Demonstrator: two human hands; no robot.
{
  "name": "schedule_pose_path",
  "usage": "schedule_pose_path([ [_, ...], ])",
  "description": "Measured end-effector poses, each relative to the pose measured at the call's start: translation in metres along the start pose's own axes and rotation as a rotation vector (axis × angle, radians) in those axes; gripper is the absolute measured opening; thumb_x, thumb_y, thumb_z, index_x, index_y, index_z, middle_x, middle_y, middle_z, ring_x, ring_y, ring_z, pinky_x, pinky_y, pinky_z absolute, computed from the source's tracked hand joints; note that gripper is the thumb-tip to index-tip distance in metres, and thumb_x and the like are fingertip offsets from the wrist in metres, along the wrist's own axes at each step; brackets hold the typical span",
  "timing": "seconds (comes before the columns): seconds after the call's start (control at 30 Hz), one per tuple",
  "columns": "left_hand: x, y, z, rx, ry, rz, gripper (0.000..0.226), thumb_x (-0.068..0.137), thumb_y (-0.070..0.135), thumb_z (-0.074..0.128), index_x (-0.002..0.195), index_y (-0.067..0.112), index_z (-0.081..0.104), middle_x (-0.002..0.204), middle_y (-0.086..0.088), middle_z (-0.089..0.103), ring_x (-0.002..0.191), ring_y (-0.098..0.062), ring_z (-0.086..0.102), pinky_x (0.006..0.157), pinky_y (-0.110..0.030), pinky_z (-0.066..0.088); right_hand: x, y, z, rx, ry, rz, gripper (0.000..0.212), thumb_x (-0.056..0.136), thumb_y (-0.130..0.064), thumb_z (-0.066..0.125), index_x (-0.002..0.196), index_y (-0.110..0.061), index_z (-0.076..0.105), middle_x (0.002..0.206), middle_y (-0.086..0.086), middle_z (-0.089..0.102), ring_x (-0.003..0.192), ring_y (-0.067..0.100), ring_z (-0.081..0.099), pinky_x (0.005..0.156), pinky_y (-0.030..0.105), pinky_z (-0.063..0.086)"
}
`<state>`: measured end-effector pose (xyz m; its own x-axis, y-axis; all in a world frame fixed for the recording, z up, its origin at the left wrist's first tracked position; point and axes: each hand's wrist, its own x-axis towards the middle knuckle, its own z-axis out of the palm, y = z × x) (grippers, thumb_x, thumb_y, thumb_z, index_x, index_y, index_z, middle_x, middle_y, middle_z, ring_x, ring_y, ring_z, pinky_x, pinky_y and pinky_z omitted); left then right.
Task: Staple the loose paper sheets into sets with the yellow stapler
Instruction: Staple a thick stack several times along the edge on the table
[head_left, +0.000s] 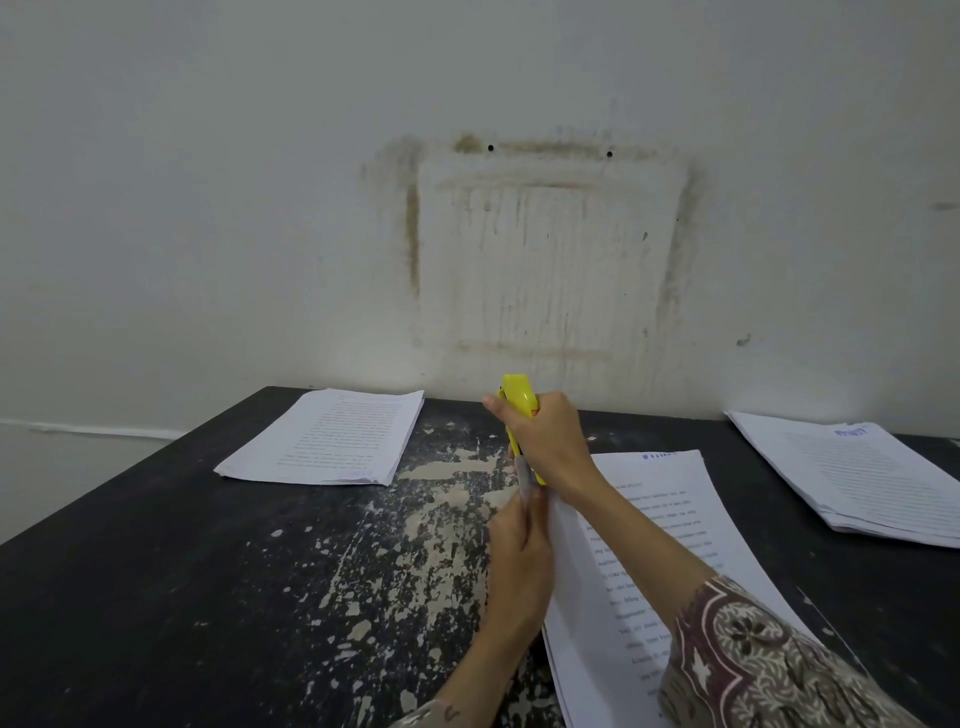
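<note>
Here, right hand: wrapped round stapler, aiming at corner
Left hand: pinching sheets, steadying them

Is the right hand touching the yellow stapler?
Touching. In the head view the right hand is wrapped around the yellow stapler, with its fingers curled over the stapler's body and no gap between them.

Black table, paint worn off mid-top; stained white wall behind, two small holes.
</note>
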<state>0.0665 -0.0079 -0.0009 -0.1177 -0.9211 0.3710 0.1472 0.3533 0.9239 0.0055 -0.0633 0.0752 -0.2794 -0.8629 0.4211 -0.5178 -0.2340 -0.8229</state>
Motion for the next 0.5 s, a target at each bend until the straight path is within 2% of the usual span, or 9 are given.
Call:
schedule_pose_path([
  [0.07, 0.0005, -0.0026, 0.0000, 0.005, -0.013, 0.012, 0.035, 0.099, 0.021, 0.038, 0.067, 0.009, 0.046, 0.054, 0.008, 0.045, 0.049, -0.007, 0.039, 0.046, -0.020, 0.033, -0.0006, 0.0009, 0.0003, 0.014, 0.018, 0.007, 0.047, 0.081, -0.043, 0.064, 0.050, -0.013, 0.046, 0.037, -0.005, 0.048, 0.045, 0.025, 0.058, 0.061, 0.042, 0.054],
  [0.17, 0.0007, -0.0047, 0.0000, -0.006, -0.015, 0.016, 0.034, 0.099, 0.019, 0.038, 0.068, 0.007, 0.045, 0.057, 0.000, 0.042, 0.050, -0.009, 0.037, 0.045, -0.020, 0.031, -0.0016, 0.0007, 0.0010, 0.047, 0.026, -0.007, 0.048, 0.083, -0.039, 0.064, 0.047, -0.014, 0.044, 0.036, -0.003, 0.046, 0.037, 0.016, 0.053, 0.055, 0.037, 0.050],
  [0.3, 0.0006, -0.0041, 0.0002, -0.018, -0.003, -0.005, 0.037, 0.099, 0.019, 0.038, 0.063, 0.012, 0.043, 0.048, 0.011, 0.041, 0.045, -0.003, 0.035, 0.043, -0.017, 0.030, -0.0019, 0.0014, 0.0031, 0.078, 0.027, -0.039, 0.050, 0.084, -0.034, 0.063, 0.045, -0.015, 0.040, 0.038, -0.001, 0.043, 0.029, 0.006, 0.047, 0.049, 0.029, 0.042],
  [0.43, 0.0000, -0.0035, 0.0003, -0.022, -0.015, -0.006, 0.036, 0.099, 0.017, 0.037, 0.064, 0.012, 0.043, 0.047, 0.013, 0.041, 0.045, -0.002, 0.034, 0.044, -0.017, 0.029, -0.0020, 0.0043, 0.0063, 0.107, 0.063, -0.069, 0.053, 0.085, -0.033, 0.063, 0.042, -0.018, 0.036, 0.027, -0.008, 0.036, 0.028, 0.005, 0.041, 0.045, 0.026, 0.036],
  [0.5, 0.0002, -0.0033, 0.0001, -0.030, -0.011, -0.009, 0.035, 0.099, 0.016, 0.037, 0.065, 0.011, 0.043, 0.048, 0.012, 0.041, 0.045, -0.002, 0.034, 0.044, -0.016, 0.029, -0.0026, 0.0051, 0.0079, 0.112, 0.076, -0.083, 0.053, 0.085, -0.033, 0.063, 0.041, -0.018, 0.036, 0.027, -0.009, 0.035, 0.032, 0.011, 0.041, 0.045, 0.027, 0.036],
])
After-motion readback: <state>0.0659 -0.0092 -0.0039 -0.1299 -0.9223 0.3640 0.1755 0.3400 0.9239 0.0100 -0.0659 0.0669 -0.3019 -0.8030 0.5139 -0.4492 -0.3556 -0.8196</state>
